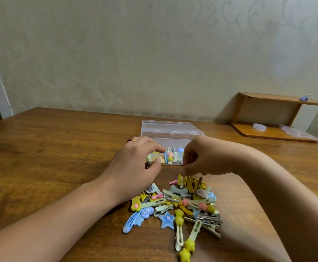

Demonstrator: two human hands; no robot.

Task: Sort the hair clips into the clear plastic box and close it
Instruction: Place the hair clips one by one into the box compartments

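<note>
Though clear-walled, box (170, 134) of pastel clips (175, 205)

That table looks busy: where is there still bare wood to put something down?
Bare table runs wide to the left of the left hand and the clear plastic box. More lies right of the box, before the wooden shelf. It is crowded in the middle: the pile of hair clips sits between both forearms, with the right hand over it.

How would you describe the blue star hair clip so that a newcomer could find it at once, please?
On the wooden table, look at the pile of hair clips nearer the person than the clear plastic box. At the pile's near edge lies the blue star clip, flat. It alone is a broad blue star with a small pink star at its centre.
</note>
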